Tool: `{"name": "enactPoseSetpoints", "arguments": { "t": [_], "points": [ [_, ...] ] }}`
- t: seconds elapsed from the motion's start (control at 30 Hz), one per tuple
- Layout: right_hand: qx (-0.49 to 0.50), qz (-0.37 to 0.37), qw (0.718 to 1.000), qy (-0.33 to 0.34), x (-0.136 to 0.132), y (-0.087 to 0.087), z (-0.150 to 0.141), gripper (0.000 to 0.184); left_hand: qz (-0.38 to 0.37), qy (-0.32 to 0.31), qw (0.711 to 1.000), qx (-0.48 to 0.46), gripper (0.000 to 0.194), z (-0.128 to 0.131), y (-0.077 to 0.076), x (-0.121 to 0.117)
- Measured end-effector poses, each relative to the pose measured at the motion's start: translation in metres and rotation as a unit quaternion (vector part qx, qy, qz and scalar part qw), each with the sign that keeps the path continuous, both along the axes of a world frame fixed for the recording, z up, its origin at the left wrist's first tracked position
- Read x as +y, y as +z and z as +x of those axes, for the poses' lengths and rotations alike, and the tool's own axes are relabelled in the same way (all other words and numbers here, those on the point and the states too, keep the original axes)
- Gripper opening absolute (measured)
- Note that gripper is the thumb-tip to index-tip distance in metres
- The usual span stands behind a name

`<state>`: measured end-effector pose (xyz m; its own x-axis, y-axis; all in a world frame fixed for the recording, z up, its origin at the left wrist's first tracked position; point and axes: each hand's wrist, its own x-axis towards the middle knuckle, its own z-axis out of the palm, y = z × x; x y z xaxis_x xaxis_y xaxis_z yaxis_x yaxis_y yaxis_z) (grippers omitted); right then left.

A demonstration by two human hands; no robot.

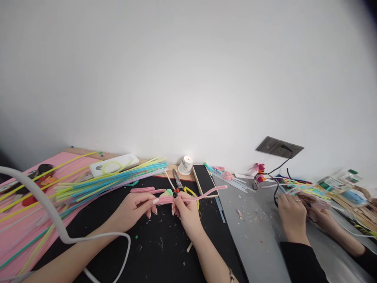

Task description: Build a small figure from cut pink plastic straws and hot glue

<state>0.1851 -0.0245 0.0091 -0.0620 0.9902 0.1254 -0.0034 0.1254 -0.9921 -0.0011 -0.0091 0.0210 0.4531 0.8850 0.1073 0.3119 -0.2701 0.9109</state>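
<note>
Both my hands hold a bundle of pink pipe cleaners (166, 200) over the black mat. My left hand (132, 210) pinches the bundle near its left part, thumb and forefinger together. My right hand (186, 212) grips it a little further right, and a long pink end sticks out past the fingers. Between the hands, a small pale green and cream piece (168, 192) shows against the bundle; its kind I cannot make out. A pair of scissors (177, 180) lies just behind my right hand, which partly hides its handles.
A white cup (185, 165) and a phone (205, 179) sit by the wall. Bunched coloured pipe cleaners (112, 181) and a white device (114, 164) are at left. A white cable (53, 212) crosses in front. At right, a co-worker's hands (293, 216) work near a black cord (275, 188).
</note>
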Motion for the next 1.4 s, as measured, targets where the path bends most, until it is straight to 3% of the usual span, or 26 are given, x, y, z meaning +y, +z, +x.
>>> {"name": "enactPoseSetpoints", "arguments": {
  "t": [0.2,0.43,0.63,1.13,1.4],
  "points": [
    [0.031,-0.018,0.999,0.001,-0.001,0.001,0.000,0.041,0.000,-0.020,1.000,0.007,0.035,-0.001,-0.004,0.002],
    [0.010,-0.010,0.998,0.066,-0.001,-0.004,-0.003,0.042,0.109,-0.075,0.989,0.066,0.027,0.001,-0.011,0.002],
    [0.061,-0.026,0.995,0.077,0.000,-0.007,-0.006,0.026,0.149,-0.088,0.980,0.101,0.032,0.003,-0.015,0.002],
    [0.117,-0.090,0.984,0.103,0.001,-0.009,-0.004,0.027,0.149,-0.118,0.978,0.082,0.034,0.004,-0.018,0.004],
    [0.140,-0.081,0.984,0.077,0.002,-0.007,-0.007,0.024,0.105,-0.086,0.989,0.057,0.034,0.002,-0.011,0.001]
  ]
}}
